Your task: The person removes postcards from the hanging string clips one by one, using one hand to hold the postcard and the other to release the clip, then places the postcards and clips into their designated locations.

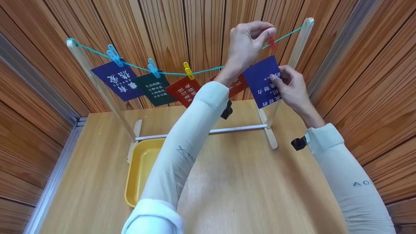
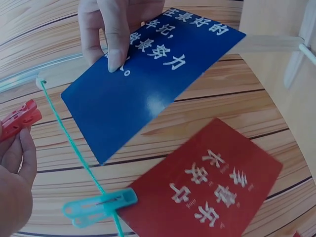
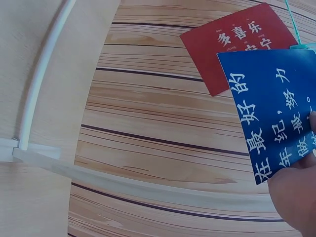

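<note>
My left hand (image 1: 245, 42) pinches a red clothespin (image 2: 20, 117) up beside the green line (image 2: 69, 137), near its right end. Just below, my right hand (image 1: 294, 87) holds a blue card (image 1: 262, 83) with white characters by its right edge, thumb in front. In the left wrist view the blue card (image 2: 148, 94) is apart from the red clothespin. A red card (image 2: 212, 182) hangs from the line by a teal clothespin (image 2: 101, 206); in the head view my left forearm partly covers that card.
Left along the line hang a dark blue card (image 1: 113, 79), a green card (image 1: 154, 89) and another red card (image 1: 183, 89), held by blue and yellow clothespins (image 1: 188, 70). Wooden posts (image 1: 97, 84) and a white bar (image 1: 237, 129) form the rack. A yellow tray (image 1: 131, 182) lies on the table.
</note>
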